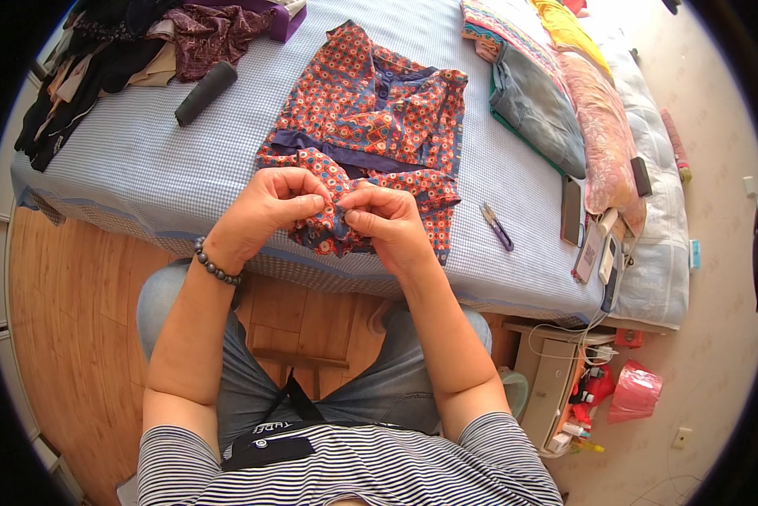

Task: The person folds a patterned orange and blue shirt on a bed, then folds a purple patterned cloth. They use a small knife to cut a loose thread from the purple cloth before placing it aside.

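While garment (425, 118) (near end bunched) lies spread | neckline (385, 76) away | axis fore-aft

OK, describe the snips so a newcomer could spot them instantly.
On the blue-checked bed lies a red patterned garment. Just right of it are the snips. Pointed metal blades and purplish handles distinguish them from the flat devices farther right.

Garment (412, 122): red w/ round motifs, navy trim (345, 153); bedsheet (218, 160): blue/wht chk; bracelet (211, 267): dk.
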`<action>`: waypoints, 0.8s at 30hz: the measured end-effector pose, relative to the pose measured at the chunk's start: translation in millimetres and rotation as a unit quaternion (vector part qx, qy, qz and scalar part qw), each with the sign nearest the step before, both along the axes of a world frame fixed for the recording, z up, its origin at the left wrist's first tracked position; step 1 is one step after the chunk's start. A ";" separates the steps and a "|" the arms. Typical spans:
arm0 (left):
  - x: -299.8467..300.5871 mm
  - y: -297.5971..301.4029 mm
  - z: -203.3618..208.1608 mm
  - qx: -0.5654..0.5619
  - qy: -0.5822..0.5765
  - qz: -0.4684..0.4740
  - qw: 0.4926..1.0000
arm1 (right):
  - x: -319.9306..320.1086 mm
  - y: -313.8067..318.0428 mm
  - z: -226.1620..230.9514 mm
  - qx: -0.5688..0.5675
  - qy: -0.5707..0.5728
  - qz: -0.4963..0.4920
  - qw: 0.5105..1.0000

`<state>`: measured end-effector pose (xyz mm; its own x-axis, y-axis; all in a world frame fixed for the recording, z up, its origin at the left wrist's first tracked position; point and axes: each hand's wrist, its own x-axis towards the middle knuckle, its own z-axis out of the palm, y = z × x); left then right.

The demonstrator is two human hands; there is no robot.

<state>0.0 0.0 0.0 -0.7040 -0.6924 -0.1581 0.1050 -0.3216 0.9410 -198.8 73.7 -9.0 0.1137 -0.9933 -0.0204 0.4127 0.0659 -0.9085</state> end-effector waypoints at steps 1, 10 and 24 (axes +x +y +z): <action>-0.1 0.3 1.7 0.003 -0.001 0.000 1.000 | -0.2 0.1 0.0 0.000 0.000 0.000 1.000; -0.1 0.6 2.4 0.025 -0.018 0.003 1.000 | 1.0 0.0 0.7 0.001 -0.011 0.007 1.000; -4.5 2.9 -4.4 0.106 0.038 -0.020 0.993 | -0.4 -0.7 -5.1 0.011 -0.033 0.008 0.999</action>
<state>-4.5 2.9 -4.4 -0.7457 -0.6203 -0.2432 0.1553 -0.5168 0.8419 -199.2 73.0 -14.1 0.1312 -0.9908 -0.0335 0.4702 0.0919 -0.8778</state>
